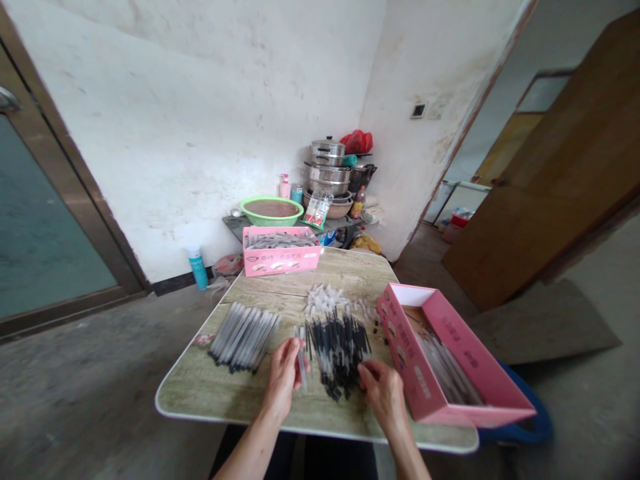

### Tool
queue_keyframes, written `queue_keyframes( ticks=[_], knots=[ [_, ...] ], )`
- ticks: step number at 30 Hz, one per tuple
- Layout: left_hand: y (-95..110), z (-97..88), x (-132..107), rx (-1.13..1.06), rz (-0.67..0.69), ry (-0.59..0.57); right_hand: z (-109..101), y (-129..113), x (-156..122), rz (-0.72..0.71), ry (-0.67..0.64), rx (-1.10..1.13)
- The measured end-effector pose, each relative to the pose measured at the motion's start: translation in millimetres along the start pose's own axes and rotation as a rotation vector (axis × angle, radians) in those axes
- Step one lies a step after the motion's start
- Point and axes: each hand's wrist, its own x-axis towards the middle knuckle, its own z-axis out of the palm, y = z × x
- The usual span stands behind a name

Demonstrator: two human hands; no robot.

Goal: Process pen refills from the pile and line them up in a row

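Observation:
My left hand [286, 365] is closed round a slim translucent pen barrel [303, 367], held near upright above the table. My right hand [383, 390] is at the right edge of a pile of black-and-clear pen refills [340, 347]. Its thumb and forefinger are pinched; what lies between them is too small to make out. Left of my left hand, translucent pens with black ends [245, 337] lie side by side in a row. Small whitish pieces [324, 299] are heaped behind the refills.
A pink box [405, 360] with translucent barrels inside stands at the table's right edge. Another pink box [281, 260], full of similar pieces, sits at the far left edge. Behind the table [280, 400] are a green basin [271, 217] and stacked steel pots [329, 177].

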Motion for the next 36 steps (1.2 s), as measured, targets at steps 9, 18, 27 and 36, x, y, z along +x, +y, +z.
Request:
queue_keyframes(
  ticks=[9,18,27,36],
  knots=[
    [-6.5,-1.6,-2.5,0.005,0.033,-0.028,5.7,18.5,26.8,-0.048,0.044,-0.26],
    [-6.6,-3.3,0.1,-0.008,0.014,-0.036,1.1,3.6,22.3,-0.044,0.06,-0.143],
    [1.0,0.2,-4.2,-0.157,0.029,-0.019,4.7,-45.6,-20.9,0.243,-0.257,1.006],
    [25.6,12.7,-25.6,-0.281,0.065,-0.015,-1.5,-62.5,-34.7,0.272,-0.307,1.16]
  ],
)
